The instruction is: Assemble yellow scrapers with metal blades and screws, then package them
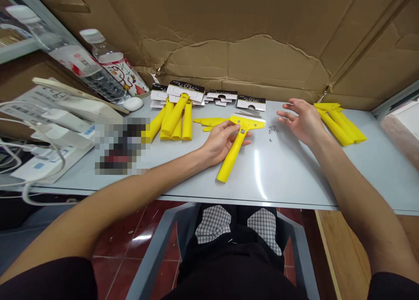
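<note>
My left hand [222,142] is closed around the neck of a yellow scraper [233,154], whose handle slants down toward me. A metal blade [249,113] shows at the scraper's wide head. My right hand [303,120] holds nothing; its fingers are apart, raised to the right of a small heap of screws [273,128]. Just behind my left hand lie flat yellow plastic pieces [209,122]. Beyond my right hand rest several yellow handles [342,123].
Several yellow scraper handles [175,119] lean on white-and-black cards [186,90] at the back left. More cards [251,102] lie along the cardboard wall [242,60]. Two plastic bottles [119,69], white boxes [62,112] and cables [42,134] crowd the left. A blurred patch [121,146] covers something there.
</note>
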`<state>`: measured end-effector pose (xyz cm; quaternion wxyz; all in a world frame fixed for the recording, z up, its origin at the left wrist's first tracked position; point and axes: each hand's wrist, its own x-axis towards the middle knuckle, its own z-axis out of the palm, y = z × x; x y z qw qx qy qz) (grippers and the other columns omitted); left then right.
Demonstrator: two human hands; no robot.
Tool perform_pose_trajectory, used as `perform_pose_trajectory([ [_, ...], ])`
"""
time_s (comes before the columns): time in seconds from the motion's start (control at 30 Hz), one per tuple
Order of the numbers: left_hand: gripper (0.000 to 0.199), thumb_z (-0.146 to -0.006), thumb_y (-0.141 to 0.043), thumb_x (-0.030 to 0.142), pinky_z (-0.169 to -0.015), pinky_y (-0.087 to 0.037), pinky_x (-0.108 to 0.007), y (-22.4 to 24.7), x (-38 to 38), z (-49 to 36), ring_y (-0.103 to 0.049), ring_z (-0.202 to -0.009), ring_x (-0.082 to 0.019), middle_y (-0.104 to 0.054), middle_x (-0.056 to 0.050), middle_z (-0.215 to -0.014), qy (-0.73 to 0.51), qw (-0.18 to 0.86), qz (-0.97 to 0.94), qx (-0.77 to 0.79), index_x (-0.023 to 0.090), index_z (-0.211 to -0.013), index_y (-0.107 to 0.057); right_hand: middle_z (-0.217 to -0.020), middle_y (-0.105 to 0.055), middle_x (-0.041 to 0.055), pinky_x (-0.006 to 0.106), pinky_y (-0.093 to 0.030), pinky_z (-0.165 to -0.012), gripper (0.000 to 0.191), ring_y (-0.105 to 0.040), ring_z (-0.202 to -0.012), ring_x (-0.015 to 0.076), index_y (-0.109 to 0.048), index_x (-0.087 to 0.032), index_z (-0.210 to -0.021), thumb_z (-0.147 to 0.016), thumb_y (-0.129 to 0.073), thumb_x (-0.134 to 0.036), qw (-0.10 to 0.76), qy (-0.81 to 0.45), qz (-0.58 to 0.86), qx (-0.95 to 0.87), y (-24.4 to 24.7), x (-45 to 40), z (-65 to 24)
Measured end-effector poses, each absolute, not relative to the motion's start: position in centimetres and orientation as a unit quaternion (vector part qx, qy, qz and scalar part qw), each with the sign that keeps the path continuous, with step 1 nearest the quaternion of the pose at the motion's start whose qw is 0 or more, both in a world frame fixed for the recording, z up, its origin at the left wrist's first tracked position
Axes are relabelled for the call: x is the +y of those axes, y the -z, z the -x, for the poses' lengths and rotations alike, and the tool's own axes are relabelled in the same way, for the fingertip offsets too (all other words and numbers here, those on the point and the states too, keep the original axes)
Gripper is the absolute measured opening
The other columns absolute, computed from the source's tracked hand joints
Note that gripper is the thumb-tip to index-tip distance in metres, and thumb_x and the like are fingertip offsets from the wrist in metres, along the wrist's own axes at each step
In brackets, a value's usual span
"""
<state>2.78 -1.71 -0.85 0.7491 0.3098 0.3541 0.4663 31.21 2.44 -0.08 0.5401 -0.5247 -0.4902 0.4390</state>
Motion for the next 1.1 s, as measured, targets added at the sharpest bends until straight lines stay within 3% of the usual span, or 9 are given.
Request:
perform_pose_trajectory([
  [0.1, 0.006, -0.101, -0.065, 0.011, -0.087, -0.069, -0.043, 0.7, -1.8, -2.8, -0.082, -0.096, -0.025, -0.079, -0.011, -0.111, -0.467, 0.746, -0.313, 0.358, 0.015, -0.099, -0.062, -0.117, -0.069, 0.0074, 0.049, -0.066, -0.094, 0.022, -0.077, -0.105, 0.0266, -0.055, -0.031, -0.107, -0.091, -0.066, -0.042, 0.538, -0.402, 0.543, -0.503, -0.1, 2.6, -31.5],
  [0.2, 0.004, -0.102, -0.064, 0.011, -0.083, -0.069, -0.039, 0.7, -1.8, -2.9, -0.082, -0.094, -0.025, -0.079, -0.012, -0.111, -0.461, 0.745, -0.319, 0.363, 0.014, -0.099, -0.064, -0.115, -0.070, 0.0085, 0.051, -0.066, -0.087, 0.017, -0.076, -0.102, 0.0275, -0.055, -0.030, -0.105, -0.097, -0.055, -0.044, 0.489, -0.245, 0.599, -0.585, -0.6, 2.6, -32.5],
  [0.3, 0.005, -0.102, -0.064, 0.011, -0.081, -0.068, -0.036, 0.8, -1.7, -2.9, -0.082, -0.093, -0.024, -0.079, -0.012, -0.109, -0.460, 0.741, -0.320, 0.371, 0.013, -0.099, -0.066, -0.110, -0.071, 0.0114, 0.060, -0.056, -0.104, 0.019, -0.069, -0.112, 0.0347, -0.061, -0.028, -0.096, -0.090, -0.068, -0.044, 0.417, -0.122, 0.626, -0.647, -1.5, 2.2, -34.1],
  [0.37, 0.003, -0.100, -0.067, 0.011, -0.083, -0.068, -0.036, 0.9, -1.7, -2.9, -0.082, -0.093, -0.023, -0.079, -0.012, -0.110, -0.463, 0.738, -0.325, 0.369, 0.013, -0.101, -0.066, -0.104, -0.074, 0.0137, 0.064, -0.048, -0.111, 0.017, -0.067, -0.110, 0.0377, -0.064, -0.027, -0.088, -0.087, -0.071, -0.043, 0.323, -0.061, 0.642, -0.693, -2.3, 1.8, -35.3],
  [0.5, 0.024, -0.089, -0.078, 0.005, -0.089, -0.067, -0.037, 1.3, -1.8, -2.9, -0.082, -0.095, -0.022, -0.080, -0.013, -0.114, -0.460, 0.735, -0.345, 0.359, 0.014, -0.108, -0.066, -0.101, -0.078, 0.0141, 0.057, -0.055, -0.089, 0.022, -0.070, -0.093, 0.0350, -0.069, -0.026, -0.092, -0.087, -0.071, -0.047, 0.192, -0.050, 0.675, -0.711, -3.1, 1.6, -37.3],
  [0.63, 0.028, -0.086, -0.083, 0.008, -0.092, -0.067, -0.041, 1.9, -1.8, -2.8, -0.082, -0.099, -0.025, -0.080, -0.013, -0.112, -0.466, 0.732, -0.359, 0.344, 0.014, -0.107, -0.066, -0.101, -0.080, 0.0082, 0.049, -0.056, -0.075, 0.038, -0.072, -0.088, 0.0305, -0.074, -0.028, -0.105, -0.083, -0.078, -0.057, 0.098, -0.126, 0.686, -0.710, -2.9, 2.0, -38.1],
  [0.77, 0.031, -0.083, -0.088, 0.012, -0.099, -0.065, -0.046, 2.0, -1.9, -2.8, -0.081, -0.106, -0.028, -0.078, -0.012, -0.112, -0.476, 0.729, -0.360, 0.334, 0.015, -0.104, -0.066, -0.097, -0.080, 0.0043, 0.047, -0.056, -0.078, 0.036, -0.072, -0.081, 0.0260, -0.077, -0.030, -0.112, -0.083, -0.080, -0.050, 0.066, -0.169, 0.663, -0.726, -2.6, 2.2, -37.7],
  [0.97, 0.052, -0.062, -0.094, 0.001, -0.106, -0.061, -0.046, 1.9, -1.9, -2.8, -0.080, -0.109, -0.029, -0.071, -0.008, -0.122, -0.470, 0.733, -0.368, 0.328, 0.015, -0.104, -0.068, -0.097, -0.078, 0.0053, 0.047, -0.056, -0.079, 0.028, -0.071, -0.084, 0.0270, -0.078, -0.029, -0.111, -0.085, -0.072, -0.039, 0.077, -0.155, 0.640, -0.749, -2.5, 2.0, -37.0],
  [1.1, 0.049, -0.065, -0.092, 0.003, -0.106, -0.061, -0.048, 2.0, -1.9, -2.8, -0.080, -0.108, -0.030, -0.070, -0.011, -0.125, -0.474, 0.728, -0.367, 0.334, 0.014, -0.106, -0.068, -0.096, -0.077, 0.0065, 0.047, -0.055, -0.079, 0.029, -0.071, -0.086, 0.0277, -0.077, -0.028, -0.111, -0.086, -0.071, -0.043, 0.129, -0.158, 0.619, -0.758, -3.0, 1.6, -36.4],
])
